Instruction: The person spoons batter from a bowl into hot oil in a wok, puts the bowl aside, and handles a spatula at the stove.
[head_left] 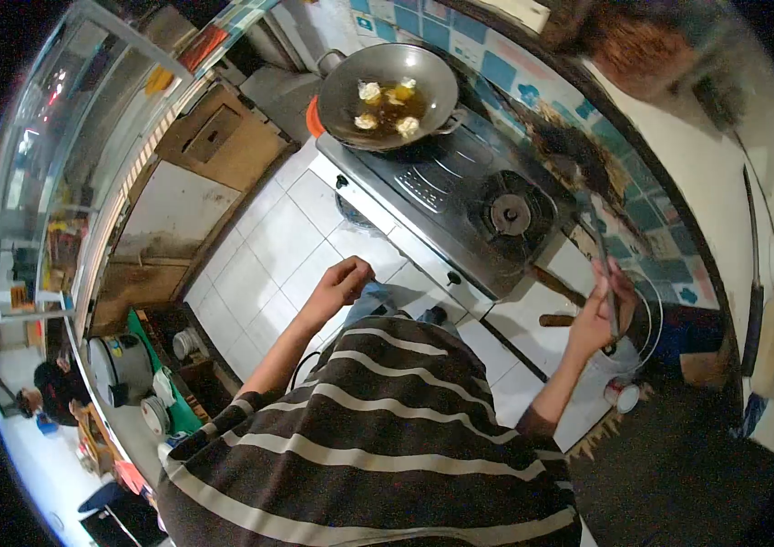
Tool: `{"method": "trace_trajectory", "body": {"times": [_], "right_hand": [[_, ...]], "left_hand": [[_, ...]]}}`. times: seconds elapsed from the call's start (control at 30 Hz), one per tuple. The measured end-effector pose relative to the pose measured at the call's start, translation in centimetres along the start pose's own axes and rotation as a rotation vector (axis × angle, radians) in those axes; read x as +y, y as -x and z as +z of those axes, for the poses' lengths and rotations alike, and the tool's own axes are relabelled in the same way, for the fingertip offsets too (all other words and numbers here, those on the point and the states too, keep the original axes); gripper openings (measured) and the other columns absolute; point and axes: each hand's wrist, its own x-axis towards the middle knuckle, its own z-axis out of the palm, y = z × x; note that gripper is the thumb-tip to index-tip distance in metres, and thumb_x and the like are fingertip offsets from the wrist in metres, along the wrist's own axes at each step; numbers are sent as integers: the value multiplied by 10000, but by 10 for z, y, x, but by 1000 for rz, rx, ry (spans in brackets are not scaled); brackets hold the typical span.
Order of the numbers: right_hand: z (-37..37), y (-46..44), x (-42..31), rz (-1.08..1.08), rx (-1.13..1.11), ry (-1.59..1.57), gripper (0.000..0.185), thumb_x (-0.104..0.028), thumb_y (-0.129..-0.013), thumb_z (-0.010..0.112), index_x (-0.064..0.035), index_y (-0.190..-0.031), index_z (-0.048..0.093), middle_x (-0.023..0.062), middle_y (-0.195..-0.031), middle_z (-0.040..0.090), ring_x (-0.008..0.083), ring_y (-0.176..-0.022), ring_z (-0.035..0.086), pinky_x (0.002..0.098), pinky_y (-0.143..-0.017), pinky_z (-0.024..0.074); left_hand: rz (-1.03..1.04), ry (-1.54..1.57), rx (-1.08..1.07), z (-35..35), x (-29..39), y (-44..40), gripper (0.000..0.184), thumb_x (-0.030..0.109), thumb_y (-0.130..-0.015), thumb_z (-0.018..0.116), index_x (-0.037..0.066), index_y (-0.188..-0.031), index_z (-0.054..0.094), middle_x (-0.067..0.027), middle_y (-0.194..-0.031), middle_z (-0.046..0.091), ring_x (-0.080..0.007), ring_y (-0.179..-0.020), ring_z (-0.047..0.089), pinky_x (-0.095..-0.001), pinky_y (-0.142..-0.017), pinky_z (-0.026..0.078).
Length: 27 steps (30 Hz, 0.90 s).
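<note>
My right hand [607, 305] grips a long, thin metal utensil [604, 246], held upright at the right of the stove; its far end is too blurred to name. My left hand [341, 284] hovers over the tiled floor in front of the stove, fingers curled in, with nothing visible in it. On the far burner sits a wok [337, 91] with brownish oil. Several pale, lumpy pieces of food [408, 126] lie apart in the oil. Neither hand touches the wok.
The two-burner stove [423, 173] has a bare near burner [510, 215]. Wooden handles [555, 321] stick out beside my right hand, near a can [622, 395]. Glass display case [68, 155] and wooden cabinet [209, 137] stand left. A tiled wall [496, 68] backs the stove.
</note>
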Motion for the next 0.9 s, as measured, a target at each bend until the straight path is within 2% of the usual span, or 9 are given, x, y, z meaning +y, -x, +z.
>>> {"method": "trace_trajectory", "body": {"times": [0.07, 0.17, 0.2, 0.3, 0.43, 0.53, 0.67, 0.83, 0.9], "right_hand": [[47, -8, -13, 14, 16, -207, 127, -17, -912, 509, 12, -993, 416, 249, -1143, 527, 305, -967, 618, 376, -832, 534], [105, -29, -38, -89, -100, -266, 104, -20, -920, 490, 4, -965, 399, 227, -1111, 536, 306, -960, 624, 378, -825, 532], [122, -35, -46, -56, -127, -273, 99, -9, -912, 498, 2, -957, 410, 211, -1111, 539, 288, -942, 632, 368, -828, 524], [165, -53, -74, 2, -199, -243, 94, 7, -880, 541, -6, -909, 452, 171, -1075, 572, 248, -912, 641, 346, -813, 507], [243, -83, -93, -165, -310, -60, 91, -10, -845, 599, -13, -874, 512, 138, -987, 626, 222, -926, 617, 333, -800, 490], [311, -111, -84, -243, -507, -126, 102, -47, -927, 490, 29, -993, 507, 154, -1090, 561, 216, -928, 629, 327, -834, 494], [407, -145, -62, -68, -592, -189, 82, -65, -931, 495, 16, -934, 478, 153, -1088, 563, 194, -932, 624, 305, -826, 490], [495, -172, -46, -146, -616, -291, 92, -53, -921, 510, 10, -890, 450, 154, -1040, 583, 196, -887, 640, 304, -804, 506], [513, -178, -45, -37, -640, -325, 41, 2, -888, 525, 0, -883, 484, 124, -1012, 595, 180, -886, 629, 289, -800, 502]], "left_hand": [[-8, 21, 58, -17, -4, 3, 231, 302, -958, 471, 90, -909, 547, 69, -672, 402, -24, -566, 335, -174, -489, 267], [15, 64, 117, -44, -3, 6, 235, 316, -954, 478, 99, -901, 552, 74, -663, 397, -24, -564, 333, -170, -489, 264], [23, 88, 125, -55, -4, 6, 237, 319, -953, 479, 100, -900, 553, 75, -662, 397, -24, -564, 333, -170, -490, 264], [26, 156, 131, -92, -2, 2, 241, 322, -950, 480, 97, -902, 554, 75, -657, 388, -24, -567, 331, -171, -492, 261], [47, 141, 196, -160, 14, -17, 235, 308, -951, 477, 91, -905, 554, 74, -650, 372, -25, -563, 321, -179, -488, 251], [82, 126, 215, -215, 35, -35, 232, 298, -952, 474, 84, -906, 551, 73, -643, 362, -25, -555, 312, -184, -484, 245], [91, 120, 226, -286, 48, -63, 230, 281, -953, 468, 70, -907, 547, 72, -635, 357, -25, -546, 300, -185, -475, 238], [34, 130, 232, -333, 55, -80, 238, 296, -953, 469, 75, -910, 545, 75, -635, 356, -26, -543, 298, -188, -467, 233], [10, 135, 235, -342, 56, -88, 250, 307, -956, 465, 74, -911, 544, 76, -635, 356, -27, -542, 296, -188, -463, 229]]}}
